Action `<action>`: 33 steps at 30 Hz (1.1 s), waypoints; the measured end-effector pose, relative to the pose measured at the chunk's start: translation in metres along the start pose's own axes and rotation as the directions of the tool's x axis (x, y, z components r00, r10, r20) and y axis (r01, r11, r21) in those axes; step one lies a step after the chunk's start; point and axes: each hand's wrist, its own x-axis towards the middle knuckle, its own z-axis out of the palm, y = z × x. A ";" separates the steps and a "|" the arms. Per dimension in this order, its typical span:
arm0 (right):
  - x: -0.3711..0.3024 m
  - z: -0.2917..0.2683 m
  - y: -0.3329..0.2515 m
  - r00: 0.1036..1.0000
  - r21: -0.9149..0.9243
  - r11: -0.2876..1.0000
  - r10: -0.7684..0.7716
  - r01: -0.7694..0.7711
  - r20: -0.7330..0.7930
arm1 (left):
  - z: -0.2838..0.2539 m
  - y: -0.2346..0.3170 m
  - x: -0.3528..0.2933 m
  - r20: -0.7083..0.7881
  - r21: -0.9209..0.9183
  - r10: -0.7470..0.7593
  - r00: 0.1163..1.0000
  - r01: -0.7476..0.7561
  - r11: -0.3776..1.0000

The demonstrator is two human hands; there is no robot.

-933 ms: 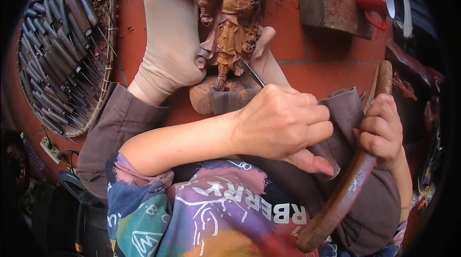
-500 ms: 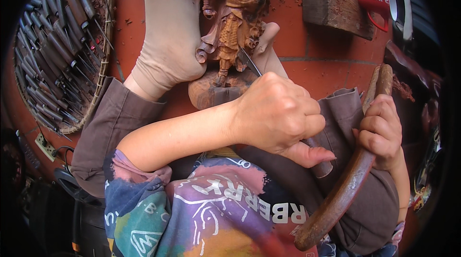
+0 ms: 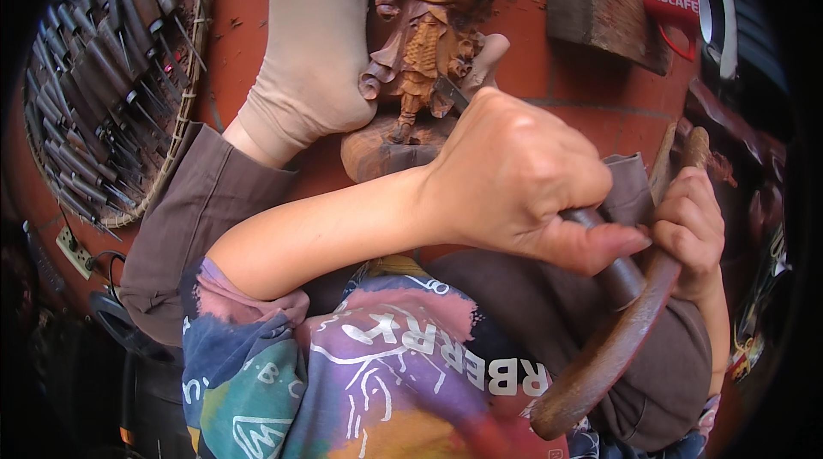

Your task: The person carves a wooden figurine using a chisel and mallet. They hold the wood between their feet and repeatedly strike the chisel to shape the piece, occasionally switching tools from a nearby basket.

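My left hand (image 3: 523, 180) is closed round a chisel, its thumb laid along the dark handle (image 3: 619, 275). The chisel's narrow blade (image 3: 452, 92) meets the lower right side of a carved wooden figure (image 3: 420, 56), by its legs. The figure lies between my feet, its rounded base (image 3: 377, 156) toward me. My right hand (image 3: 688, 219) grips a curved wooden club (image 3: 591, 365) near its upper end. The club's inner edge is at the butt of the chisel handle, seemingly touching it. The figure's top is cut off by the frame.
A round woven basket (image 3: 184, 108) at the left holds many wood-handled carving tools (image 3: 94, 73). Right of the figure lies a thick wooden board (image 3: 600, 9) with a red mug (image 3: 673, 9) at its edge. Wood chips dot the red tiled floor (image 3: 244, 30). A power strip (image 3: 75, 252) sits lower left.
My left hand has risen and moved right with the chisel, bringing the handle's butt to the club. The club has shifted only slightly. The whole view has moved a little.
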 end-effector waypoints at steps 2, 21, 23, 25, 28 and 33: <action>-0.001 -0.001 0.000 0.999 0.016 0.999 0.031 -0.031 -0.030 | 0.005 -0.003 0.002 -0.074 -0.005 -0.014 0.997 0.014 1.000; -0.026 0.010 0.001 0.961 -0.208 0.944 0.225 -0.256 -0.161 | -0.008 -0.002 0.005 -0.123 -0.088 -0.038 0.992 0.027 0.996; -0.018 0.007 -0.001 0.966 -0.210 0.950 0.200 -0.232 -0.162 | -0.006 -0.005 0.003 -0.131 -0.085 -0.015 0.991 0.004 0.996; -0.018 0.006 0.003 0.969 -0.210 0.952 0.190 -0.221 -0.158 | -0.005 -0.012 0.000 -0.149 -0.059 0.032 0.988 -0.041 0.997; -0.015 0.004 -0.005 0.970 -0.202 0.957 0.176 -0.209 -0.168 | -0.012 -0.001 0.001 -0.091 -0.060 -0.035 0.995 0.029 0.998; -0.022 0.003 -0.012 0.970 -0.151 0.967 0.182 -0.206 -0.160 | 0.002 -0.001 -0.013 -0.145 0.082 0.146 0.979 -0.135 0.987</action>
